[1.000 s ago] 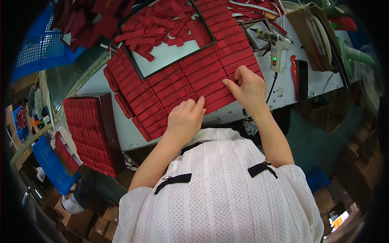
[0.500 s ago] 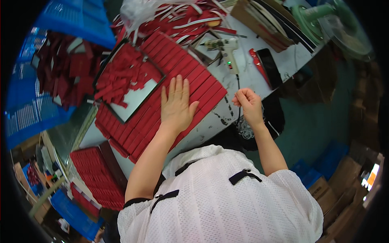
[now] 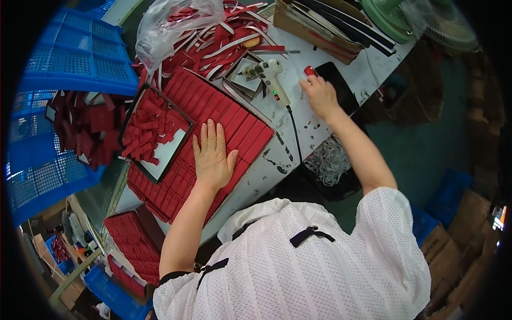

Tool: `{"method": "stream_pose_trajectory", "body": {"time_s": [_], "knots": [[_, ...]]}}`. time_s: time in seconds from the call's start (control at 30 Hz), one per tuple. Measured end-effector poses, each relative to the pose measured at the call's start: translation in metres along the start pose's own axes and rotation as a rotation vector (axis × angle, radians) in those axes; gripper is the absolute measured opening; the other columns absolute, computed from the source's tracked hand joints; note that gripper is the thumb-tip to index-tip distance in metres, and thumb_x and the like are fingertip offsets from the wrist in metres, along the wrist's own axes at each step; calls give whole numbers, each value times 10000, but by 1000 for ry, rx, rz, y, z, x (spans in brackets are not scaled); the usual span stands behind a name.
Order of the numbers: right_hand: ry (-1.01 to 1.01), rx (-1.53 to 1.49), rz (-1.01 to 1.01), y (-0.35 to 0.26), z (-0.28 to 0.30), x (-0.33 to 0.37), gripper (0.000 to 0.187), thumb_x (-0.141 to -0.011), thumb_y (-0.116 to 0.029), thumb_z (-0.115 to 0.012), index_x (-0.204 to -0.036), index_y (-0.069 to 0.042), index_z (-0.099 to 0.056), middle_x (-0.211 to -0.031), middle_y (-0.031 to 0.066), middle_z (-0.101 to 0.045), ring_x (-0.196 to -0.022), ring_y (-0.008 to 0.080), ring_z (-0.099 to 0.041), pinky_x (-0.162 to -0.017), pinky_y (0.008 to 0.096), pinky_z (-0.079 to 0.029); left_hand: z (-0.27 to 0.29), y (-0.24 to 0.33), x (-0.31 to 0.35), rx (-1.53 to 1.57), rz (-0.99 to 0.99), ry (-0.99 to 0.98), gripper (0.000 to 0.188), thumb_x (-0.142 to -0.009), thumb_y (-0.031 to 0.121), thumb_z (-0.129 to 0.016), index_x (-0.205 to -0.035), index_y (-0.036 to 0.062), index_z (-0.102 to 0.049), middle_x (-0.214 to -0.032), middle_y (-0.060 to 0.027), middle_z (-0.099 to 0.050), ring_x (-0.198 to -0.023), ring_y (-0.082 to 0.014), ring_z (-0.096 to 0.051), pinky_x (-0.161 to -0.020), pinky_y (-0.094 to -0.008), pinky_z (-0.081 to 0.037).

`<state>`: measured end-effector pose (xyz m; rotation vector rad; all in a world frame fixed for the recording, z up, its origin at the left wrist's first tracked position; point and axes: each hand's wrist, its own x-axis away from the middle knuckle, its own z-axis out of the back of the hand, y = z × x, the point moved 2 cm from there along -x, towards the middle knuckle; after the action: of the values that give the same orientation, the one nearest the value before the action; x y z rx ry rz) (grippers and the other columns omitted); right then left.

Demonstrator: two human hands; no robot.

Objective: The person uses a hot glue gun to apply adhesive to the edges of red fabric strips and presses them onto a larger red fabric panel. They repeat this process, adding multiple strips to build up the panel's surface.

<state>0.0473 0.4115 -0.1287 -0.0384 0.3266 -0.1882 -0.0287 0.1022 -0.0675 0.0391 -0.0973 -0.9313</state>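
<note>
My left hand (image 3: 212, 160) lies flat, fingers stretched, on a tight block of red fabric-like strips or slim boxes (image 3: 242, 125) laid in rows on the table. My right hand (image 3: 320, 97) is over a small red packet (image 3: 310, 71) beside a black phone (image 3: 344, 88). It covers most of the packet, and its fingers are partly hidden, so whether they grip it is unclear. Left of that hand lies a pale glue gun (image 3: 274, 85) with a lit green light and a black cord. A dark-rimmed tray (image 3: 166, 162) of small red pieces rests on the red rows' left part.
Red and white ribbons (image 3: 213, 45) and a clear plastic bag (image 3: 170, 32) lie at the back. A cardboard box (image 3: 314, 34) and green fan (image 3: 392, 21) stand at the far right. Blue crates (image 3: 69, 58) fill the left. Red stacks (image 3: 130, 242) are at the lower left.
My right hand has moved forward from beside the table's near edge to the red packet by the phone. My left hand stays flat on the red rows. The whole view has shifted slightly.
</note>
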Motion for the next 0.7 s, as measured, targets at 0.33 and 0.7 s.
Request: {"method": "stream_pose_trajectory", "body": {"time_s": [0.33, 0.7], "knots": [[-231, 162, 1025, 25, 1, -59, 61, -747, -156, -551, -799, -129, -566, -815, 10, -545, -881, 160, -530, -759, 316, -431, 1, -2, 2, 16, 28, 34, 720, -853, 394, -497, -1398, 1, -239, -1473, -193, -171, -1359, -337, -176, -1076, -519, -149], [373, -415, 536, -21, 147, -64, 252, -777, -124, -609, -1023, -72, -603, -735, 49, -584, -663, 212, -603, -614, 371, -502, 2, -3, 6, 40, 63, -37, 743, -842, 406, -505, -1401, 1, -229, -1475, -192, -165, -1369, -328, -150, -1082, -518, -117]]}}
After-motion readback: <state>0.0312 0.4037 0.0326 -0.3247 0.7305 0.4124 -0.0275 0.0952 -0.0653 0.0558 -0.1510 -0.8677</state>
